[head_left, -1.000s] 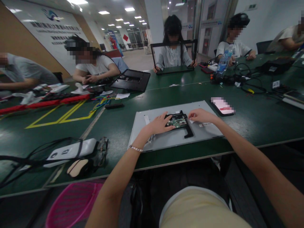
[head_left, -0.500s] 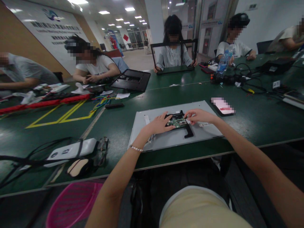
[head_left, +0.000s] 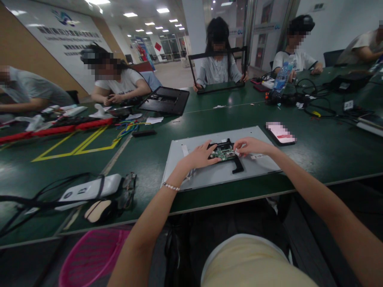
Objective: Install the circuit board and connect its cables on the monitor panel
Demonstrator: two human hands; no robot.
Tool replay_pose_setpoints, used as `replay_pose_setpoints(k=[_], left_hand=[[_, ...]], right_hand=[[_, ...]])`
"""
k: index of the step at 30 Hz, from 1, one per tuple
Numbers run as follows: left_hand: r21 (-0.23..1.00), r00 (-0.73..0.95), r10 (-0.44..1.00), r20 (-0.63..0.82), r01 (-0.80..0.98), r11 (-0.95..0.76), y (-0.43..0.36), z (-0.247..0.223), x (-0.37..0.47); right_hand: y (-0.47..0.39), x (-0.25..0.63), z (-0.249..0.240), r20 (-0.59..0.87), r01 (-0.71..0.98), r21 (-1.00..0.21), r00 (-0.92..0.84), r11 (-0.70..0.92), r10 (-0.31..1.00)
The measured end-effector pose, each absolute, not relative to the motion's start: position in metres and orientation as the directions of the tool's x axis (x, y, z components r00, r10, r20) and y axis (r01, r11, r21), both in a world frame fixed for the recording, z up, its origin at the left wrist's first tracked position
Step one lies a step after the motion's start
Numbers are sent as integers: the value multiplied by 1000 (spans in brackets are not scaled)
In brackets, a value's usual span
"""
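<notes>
A grey flat display panel (head_left: 203,180) lies back side up on the green table in front of me. On it sits a black plastic bracket (head_left: 238,166) holding a green circuit board (head_left: 222,154). My left hand (head_left: 199,155) rests over the bracket's left end, fingers and thumb spread apart and touching it. At the board's right side, my right hand (head_left: 245,146) pinches a small white piece (head_left: 236,152) between thumb and fingertips. Whether that piece is a plug or a tape end cannot be made out. My left palm hides the board's left part.
Right of the panel lies a phone (head_left: 280,133). A white device (head_left: 92,189) with black cables, a mouse (head_left: 100,211) and glasses (head_left: 129,187) are at left. Across the table a person holds a black frame (head_left: 218,90). A pink basket (head_left: 92,255) stands below the table edge.
My right hand has shifted very slightly to the right, with the small white piece at its fingertips. My left hand and the panel stay in place.
</notes>
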State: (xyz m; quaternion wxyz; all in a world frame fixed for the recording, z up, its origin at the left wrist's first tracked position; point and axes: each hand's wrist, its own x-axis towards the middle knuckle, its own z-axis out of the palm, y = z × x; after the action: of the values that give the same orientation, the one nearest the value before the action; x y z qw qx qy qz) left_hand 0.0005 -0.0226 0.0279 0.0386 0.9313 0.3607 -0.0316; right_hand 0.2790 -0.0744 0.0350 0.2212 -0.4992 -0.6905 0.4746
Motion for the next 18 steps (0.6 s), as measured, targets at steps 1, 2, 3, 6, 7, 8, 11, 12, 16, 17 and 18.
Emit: replay_pose_setpoints(k=[1,2,3,6,7,8,11,12,16,17,18], left_hand=[[50,737,670,-88,675,-736,-22,28,0],[49,737,670,-87,675,-736,-22,28,0],[48,739,668,-85,673,-738,-22,28,0],[41,742,666,-82,670,-741,-23,28,1],[39,741,667,-81,671,-741,-23,28,1],[37,740,668,-80,672,-740,-23,28,1],[36,741,667,-79,671,-741,-24,28,1],[37,743,665,-77,669,-743,-24,28,1],[42,741,668,-67,671,-740,-23,27,0],[43,739,670,-67,673,-738,-23,26,0],[44,738,671,-68,674,-737,-23,26,0]], right_hand=[[-74,279,34,-170,498,-866,-400,58,901],[-74,278,34,-169,515,-854,-397,67,902],[-74,278,34,-166,532,-843,-397,78,903],[-73,278,33,-151,562,-820,-399,111,904],[-73,278,33,-145,566,-816,-401,120,905],[-73,278,33,-138,567,-813,-403,129,905],[-72,279,31,-116,569,-807,-414,157,903],[-72,279,30,-109,572,-803,-417,167,902],[-69,280,26,-110,588,-788,-425,182,898],[-68,280,25,-115,590,-787,-426,179,897],[-68,280,25,-118,591,-786,-428,179,896]])
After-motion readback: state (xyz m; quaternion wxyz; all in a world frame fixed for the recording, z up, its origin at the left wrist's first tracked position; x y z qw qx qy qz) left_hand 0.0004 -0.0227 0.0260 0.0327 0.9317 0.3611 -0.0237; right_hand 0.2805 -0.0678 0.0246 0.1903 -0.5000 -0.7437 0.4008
